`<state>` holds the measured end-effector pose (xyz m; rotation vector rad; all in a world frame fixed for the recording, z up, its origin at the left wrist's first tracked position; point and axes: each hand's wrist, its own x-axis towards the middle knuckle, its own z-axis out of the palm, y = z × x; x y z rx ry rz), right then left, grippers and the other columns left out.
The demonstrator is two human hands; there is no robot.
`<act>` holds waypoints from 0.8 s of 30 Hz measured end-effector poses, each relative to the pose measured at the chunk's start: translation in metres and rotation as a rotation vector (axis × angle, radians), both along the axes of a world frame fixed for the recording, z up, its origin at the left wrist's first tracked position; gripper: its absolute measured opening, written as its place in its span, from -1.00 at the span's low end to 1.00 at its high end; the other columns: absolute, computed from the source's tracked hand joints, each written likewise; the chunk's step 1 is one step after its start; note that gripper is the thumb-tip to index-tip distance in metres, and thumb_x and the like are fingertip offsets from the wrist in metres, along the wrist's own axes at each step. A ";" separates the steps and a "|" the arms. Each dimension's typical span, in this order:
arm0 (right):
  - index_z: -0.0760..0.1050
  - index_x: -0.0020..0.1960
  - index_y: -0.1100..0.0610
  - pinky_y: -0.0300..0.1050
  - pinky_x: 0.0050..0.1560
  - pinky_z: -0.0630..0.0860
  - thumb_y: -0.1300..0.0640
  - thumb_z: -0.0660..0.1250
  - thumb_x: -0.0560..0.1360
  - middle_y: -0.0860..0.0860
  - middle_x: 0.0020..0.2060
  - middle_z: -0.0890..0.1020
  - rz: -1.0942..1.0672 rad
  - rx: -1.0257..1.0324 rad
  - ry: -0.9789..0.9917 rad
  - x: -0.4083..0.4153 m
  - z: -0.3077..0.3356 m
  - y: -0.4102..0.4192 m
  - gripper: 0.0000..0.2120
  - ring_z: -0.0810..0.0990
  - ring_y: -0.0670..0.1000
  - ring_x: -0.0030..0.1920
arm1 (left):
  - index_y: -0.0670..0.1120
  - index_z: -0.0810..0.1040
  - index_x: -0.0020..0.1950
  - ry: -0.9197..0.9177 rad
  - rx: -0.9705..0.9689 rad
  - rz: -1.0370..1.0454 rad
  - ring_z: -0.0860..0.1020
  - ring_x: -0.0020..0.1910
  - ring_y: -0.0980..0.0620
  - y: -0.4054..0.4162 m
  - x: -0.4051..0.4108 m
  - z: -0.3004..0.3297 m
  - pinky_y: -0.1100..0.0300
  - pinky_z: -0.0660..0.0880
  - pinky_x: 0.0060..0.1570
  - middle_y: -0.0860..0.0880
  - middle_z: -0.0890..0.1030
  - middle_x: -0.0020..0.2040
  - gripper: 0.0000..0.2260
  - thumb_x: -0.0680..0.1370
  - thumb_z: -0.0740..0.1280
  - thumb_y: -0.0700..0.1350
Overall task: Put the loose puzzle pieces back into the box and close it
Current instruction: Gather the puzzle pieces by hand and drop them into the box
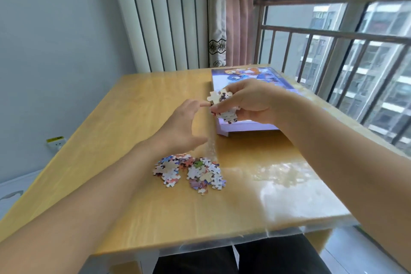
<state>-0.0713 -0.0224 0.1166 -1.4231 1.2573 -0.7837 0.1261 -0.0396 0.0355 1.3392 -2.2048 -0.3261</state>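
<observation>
right hand (246,101): curled round a small bunch of puzzle pieces (222,105), pinched between thumb and fingertips, a few poking out above and below the pinch

left hand (180,127): holding nothing, fingers loose and straightish, one fingertip just about touching the bunch from the side

box (244,125): purple, picture lid, sitting right behind and under the gripping hand. Looks to me like the lid's on, but the hand covers part of it so I can't say for sure

loose pile (190,172): rest of the pieces, heaped on the table (111,118) below and nearer the body than the grip, well apart from the box

how they'll handle: thin card, basically weightless, stiff enough but the tabs bend. A stacked handful like that slides apart easily, so my guess is squeeze across the flat faces, not the edges

where to grab next: I'd scoop the pile from both sides with cupped hands rather than picking one by one

risk: table top looks glossy, so pieces could skid away when pushed
</observation>
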 end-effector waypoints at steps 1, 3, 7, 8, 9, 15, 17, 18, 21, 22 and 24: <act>0.60 0.16 0.32 0.02 0.19 0.61 0.35 0.58 0.30 0.23 0.09 0.69 -0.011 0.022 -0.033 -0.010 0.005 0.005 -0.56 0.70 0.14 0.11 | 0.02 0.39 0.43 -0.053 -0.055 -0.054 0.35 0.26 0.16 -0.005 -0.013 0.000 0.27 0.30 0.24 0.14 0.38 0.28 -0.34 0.39 0.59 -0.05; 0.50 0.24 0.35 0.01 0.23 0.59 0.41 0.51 0.37 0.23 0.14 0.67 -0.046 0.075 -0.099 -0.026 0.007 0.014 -0.54 0.69 0.11 0.07 | 0.00 0.47 0.41 -0.148 -0.152 -0.098 0.39 0.24 0.08 -0.015 -0.034 -0.001 0.25 0.34 0.21 0.09 0.47 0.24 -0.39 0.41 0.58 0.00; 0.54 0.17 0.30 0.06 0.32 0.53 0.42 0.50 0.37 0.19 0.15 0.67 -0.067 0.172 -0.185 -0.057 -0.003 0.030 -0.61 0.67 0.07 0.14 | 0.07 0.62 -0.21 -0.043 -0.233 -0.060 0.44 -0.25 0.01 -0.023 -0.066 0.003 0.23 0.21 -0.36 0.17 0.47 -0.31 -0.80 0.49 0.43 -0.24; 0.54 0.15 0.30 0.06 0.33 0.51 0.39 0.53 0.33 0.17 0.14 0.68 -0.058 0.182 -0.177 -0.063 -0.009 0.033 -0.58 0.66 0.05 0.13 | 0.12 0.51 -0.34 0.010 -0.224 -0.026 0.41 -0.31 -0.01 -0.025 -0.070 0.005 0.17 0.20 -0.37 0.11 0.48 -0.37 -0.71 0.51 0.42 -0.19; 0.56 0.18 0.29 0.05 0.34 0.51 0.35 0.57 0.27 0.18 0.14 0.68 -0.051 0.189 -0.174 -0.068 -0.015 0.035 -0.50 0.66 0.05 0.13 | 0.15 0.43 -0.40 0.060 -0.216 0.002 0.41 -0.33 -0.06 -0.029 -0.073 0.008 0.14 0.21 -0.36 0.08 0.47 -0.41 -0.67 0.51 0.43 -0.10; 0.59 -0.01 0.24 -0.26 -0.06 0.63 0.33 0.48 0.45 0.09 -0.11 0.69 -0.168 0.290 -0.308 -0.081 -0.031 0.025 -0.85 0.67 -0.05 -0.15 | -0.05 0.58 -0.31 0.265 -0.224 0.037 0.29 -0.37 0.03 -0.044 -0.083 0.038 0.11 0.32 -0.32 0.07 0.46 -0.46 -0.73 0.48 0.51 0.06; 0.58 0.02 0.27 -0.21 0.02 0.64 0.36 0.47 0.46 0.12 -0.14 0.68 -0.259 0.329 -0.405 -0.082 -0.029 0.011 -0.85 0.68 -0.01 -0.12 | 0.02 0.61 -0.30 0.259 -0.236 0.033 0.31 -0.40 0.11 -0.045 -0.083 0.048 0.16 0.29 -0.36 0.13 0.44 -0.46 -0.79 0.48 0.52 0.04; 0.58 0.00 0.28 -0.17 0.05 0.64 0.37 0.46 0.47 0.12 -0.14 0.68 -0.289 0.338 -0.431 -0.081 -0.027 0.005 -0.86 0.67 0.01 -0.11 | 0.04 0.60 -0.31 0.254 -0.235 0.032 0.31 -0.39 0.10 -0.045 -0.082 0.051 0.16 0.27 -0.36 0.14 0.42 -0.47 -0.79 0.48 0.52 0.04; 0.59 0.00 0.28 -0.14 -0.05 0.67 0.38 0.48 0.45 0.15 -0.05 0.66 -0.403 0.336 -0.464 -0.080 -0.022 -0.008 -0.85 0.66 0.04 -0.06 | 0.01 0.51 -0.40 0.267 -0.225 0.005 0.31 -0.36 0.00 -0.046 -0.084 0.055 0.13 0.25 -0.35 0.03 0.43 -0.45 -0.68 0.49 0.52 0.01; 0.57 0.00 0.28 -0.13 -0.08 0.67 0.37 0.49 0.45 0.16 -0.04 0.65 -0.448 0.322 -0.452 -0.079 -0.021 -0.011 -0.84 0.65 0.06 -0.05 | -0.01 0.51 -0.40 0.274 -0.225 -0.005 0.31 -0.36 0.02 -0.045 -0.085 0.057 0.13 0.25 -0.35 0.00 0.44 -0.44 -0.67 0.49 0.51 0.01; 0.53 -0.02 0.28 -0.13 -0.12 0.68 0.35 0.46 0.48 0.16 -0.06 0.59 -0.531 0.294 -0.412 -0.076 -0.017 -0.014 -0.86 0.61 0.06 -0.06 | 0.06 0.50 -0.41 0.287 -0.218 -0.022 0.32 -0.41 0.14 -0.043 -0.087 0.062 0.25 0.26 -0.37 0.09 0.45 -0.47 -0.68 0.50 0.51 -0.01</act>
